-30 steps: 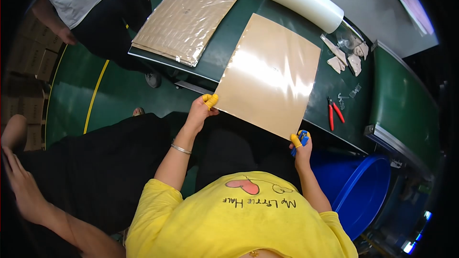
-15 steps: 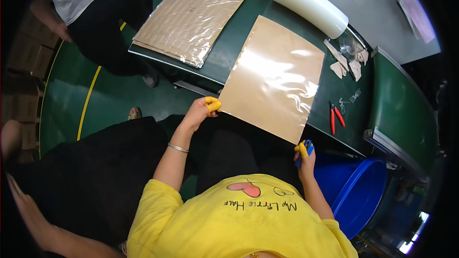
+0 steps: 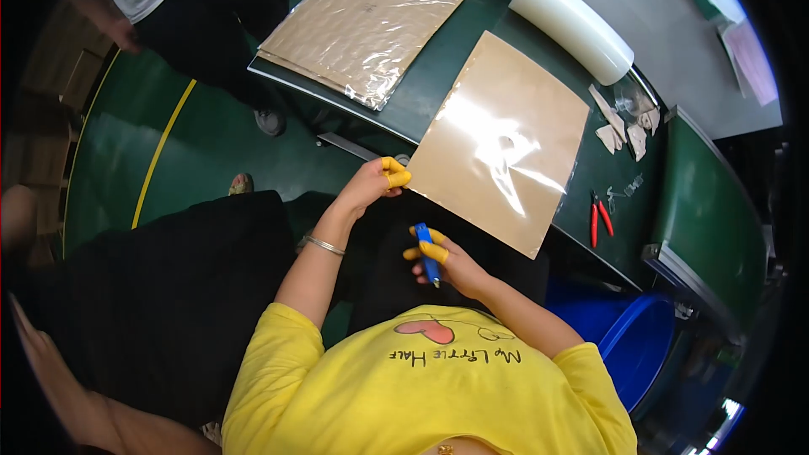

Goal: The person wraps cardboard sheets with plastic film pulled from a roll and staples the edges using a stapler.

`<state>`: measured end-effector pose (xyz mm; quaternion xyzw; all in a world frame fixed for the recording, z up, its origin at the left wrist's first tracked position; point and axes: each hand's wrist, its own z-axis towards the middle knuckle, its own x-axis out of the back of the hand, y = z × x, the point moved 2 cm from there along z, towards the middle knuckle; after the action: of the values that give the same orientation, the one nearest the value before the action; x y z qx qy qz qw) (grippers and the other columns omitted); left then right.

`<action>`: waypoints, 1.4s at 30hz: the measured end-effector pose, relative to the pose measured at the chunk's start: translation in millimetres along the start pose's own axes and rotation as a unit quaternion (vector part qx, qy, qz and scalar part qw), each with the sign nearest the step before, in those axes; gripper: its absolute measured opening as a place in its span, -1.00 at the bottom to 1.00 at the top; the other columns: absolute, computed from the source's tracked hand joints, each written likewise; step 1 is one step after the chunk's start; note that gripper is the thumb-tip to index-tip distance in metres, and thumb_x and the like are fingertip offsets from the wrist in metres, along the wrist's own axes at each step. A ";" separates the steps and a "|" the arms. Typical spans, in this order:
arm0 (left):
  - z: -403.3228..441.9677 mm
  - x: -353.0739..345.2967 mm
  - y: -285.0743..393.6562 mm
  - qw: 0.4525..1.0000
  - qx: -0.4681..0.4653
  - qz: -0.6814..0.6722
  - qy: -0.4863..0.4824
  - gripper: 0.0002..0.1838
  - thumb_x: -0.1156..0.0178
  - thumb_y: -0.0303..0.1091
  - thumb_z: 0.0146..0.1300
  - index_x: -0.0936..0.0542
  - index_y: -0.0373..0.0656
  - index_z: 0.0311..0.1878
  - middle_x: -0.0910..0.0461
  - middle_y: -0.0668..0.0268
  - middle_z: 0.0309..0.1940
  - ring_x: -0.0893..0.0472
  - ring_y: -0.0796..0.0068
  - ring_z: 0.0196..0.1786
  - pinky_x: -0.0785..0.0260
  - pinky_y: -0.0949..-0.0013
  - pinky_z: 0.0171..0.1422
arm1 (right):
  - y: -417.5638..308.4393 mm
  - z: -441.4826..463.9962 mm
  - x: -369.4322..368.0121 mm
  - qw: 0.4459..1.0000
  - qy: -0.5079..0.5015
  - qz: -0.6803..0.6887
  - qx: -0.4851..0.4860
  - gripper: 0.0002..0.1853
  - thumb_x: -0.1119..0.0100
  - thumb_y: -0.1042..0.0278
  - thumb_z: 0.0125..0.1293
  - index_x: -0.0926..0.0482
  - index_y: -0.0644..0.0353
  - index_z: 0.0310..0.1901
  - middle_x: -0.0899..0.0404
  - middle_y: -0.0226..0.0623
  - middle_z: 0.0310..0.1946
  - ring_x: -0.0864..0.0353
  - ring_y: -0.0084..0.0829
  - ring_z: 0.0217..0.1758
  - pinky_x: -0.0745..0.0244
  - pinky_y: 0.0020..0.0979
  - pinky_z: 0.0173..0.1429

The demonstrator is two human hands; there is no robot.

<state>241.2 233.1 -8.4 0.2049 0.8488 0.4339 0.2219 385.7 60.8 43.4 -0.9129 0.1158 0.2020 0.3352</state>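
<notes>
Well, from where I stand, the 2 hands have quite different jobs. The left hand (image 3: 368, 184) has its fingers narrowed in a pinch on the near left corner of the brown sheet (image 3: 480, 93), yellow covers on the tips. The right hand (image 3: 451, 265) is curled around a blue cutter (image 3: 427, 253), down over the lap and clear of the sheet; I can't tell if its blade is out.

The sheet lies on the green table (image 3: 425, 93), its near edge poking past the table's rim, between the wrapped stack (image 3: 362, 25) and the red pliers (image 3: 601, 223).

I'd say a light, steady pinch is best, since a hard squeeze could crease that corner. More of the sheet resting on the table would help it lie flat. The cutter's tip is best pointed away from the legs and the left fingers, and the shiny surface looks easy to scratch, so no dragging metal across it.
</notes>
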 end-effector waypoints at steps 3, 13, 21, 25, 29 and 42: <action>1.6 1.1 -1.3 1.000 0.013 -0.011 -0.012 -0.87 -0.27 -0.30 0.26 -0.55 -0.09 -0.22 -0.55 0.45 -0.35 -0.54 0.67 -0.33 -0.40 0.59 -0.20 | -5.4 26.8 -10.2 0.998 0.004 0.054 0.018 -0.53 0.02 0.09 0.46 -0.26 0.09 0.30 -0.55 -0.28 -0.05 -0.56 -0.56 -0.25 -0.58 -0.46 -0.13; 3.1 1.4 -0.6 0.998 -0.005 -0.033 -0.055 -0.88 -0.28 -0.31 0.24 -0.53 -0.06 -0.26 -0.54 0.47 -0.35 -0.49 0.69 -0.29 -0.36 0.57 -0.21 | -1.2 60.2 -28.0 0.986 0.054 0.083 0.135 -0.54 -0.02 0.15 0.45 -0.31 0.14 0.28 -0.51 -0.27 0.07 -0.55 -0.45 -0.04 -0.50 -0.38 0.05; 4.4 -0.5 -1.1 0.996 -0.032 -0.077 -0.042 -0.89 -0.26 -0.35 0.24 -0.51 -0.08 -0.32 -0.48 0.46 -0.47 -0.43 0.68 -0.45 -0.29 0.57 -0.35 | -5.9 62.4 -31.3 0.980 0.071 0.102 0.152 -0.53 0.01 0.18 0.46 -0.26 0.17 0.31 -0.49 -0.23 0.11 -0.54 -0.37 0.08 -0.45 -0.31 0.15; 5.8 0.3 -2.9 0.995 -0.033 -0.080 -0.052 -0.88 -0.26 -0.35 0.24 -0.50 -0.09 -0.31 -0.47 0.46 -0.47 -0.43 0.67 -0.46 -0.30 0.57 -0.36 | -8.9 60.3 -32.7 0.981 0.066 0.132 0.125 -0.52 0.01 0.16 0.46 -0.26 0.16 0.31 -0.48 -0.22 0.12 -0.53 -0.35 0.10 -0.45 -0.29 0.17; 3.7 -0.2 -2.6 0.995 -0.024 -0.085 -0.047 -0.88 -0.26 -0.35 0.24 -0.50 -0.10 -0.30 -0.47 0.46 -0.47 -0.42 0.68 -0.46 -0.30 0.56 -0.36 | -9.0 63.0 -34.2 0.984 0.045 0.122 0.120 -0.52 0.00 0.16 0.45 -0.26 0.16 0.31 -0.48 -0.22 0.12 -0.54 -0.35 0.10 -0.46 -0.29 0.17; 2.5 -2.1 -2.8 0.992 0.007 -0.120 -0.047 -0.90 -0.25 -0.36 0.23 -0.51 -0.06 -0.26 -0.47 0.48 -0.40 -0.45 0.69 -0.38 -0.33 0.57 -0.29 | -9.5 63.7 -33.7 0.982 0.082 0.112 0.130 -0.56 0.04 0.21 0.47 -0.26 0.19 0.29 -0.44 -0.22 0.15 -0.52 -0.35 0.13 -0.45 -0.31 0.17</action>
<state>243.9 232.1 -11.6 0.1232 0.8590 0.3882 0.3102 340.4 112.5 19.6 -0.8564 0.2698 0.1462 0.4153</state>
